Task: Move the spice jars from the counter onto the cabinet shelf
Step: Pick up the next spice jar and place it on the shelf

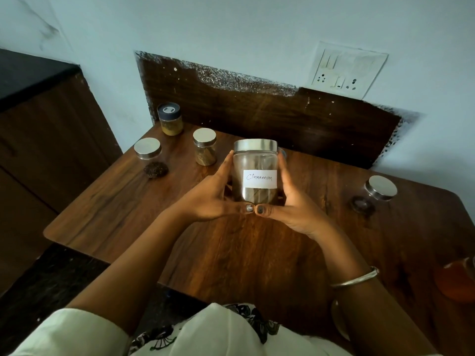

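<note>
Steel-lidded glass jar (255, 160) between left hand (210, 195), right hand (298, 204).

I have only one view, from the camera on my head. It faces forward and steeply down, past my chest and forearms, onto the wooden bench (257, 253). It sits close: my left hand (213, 196) and right hand (295, 204), around the jar (257, 163), land at mid-frame. The wall (231, 27) with its socket plate (347, 70) fills the top. The wide lens bows the bench edges, and the right edge cuts off an orange container (455, 281).
</note>
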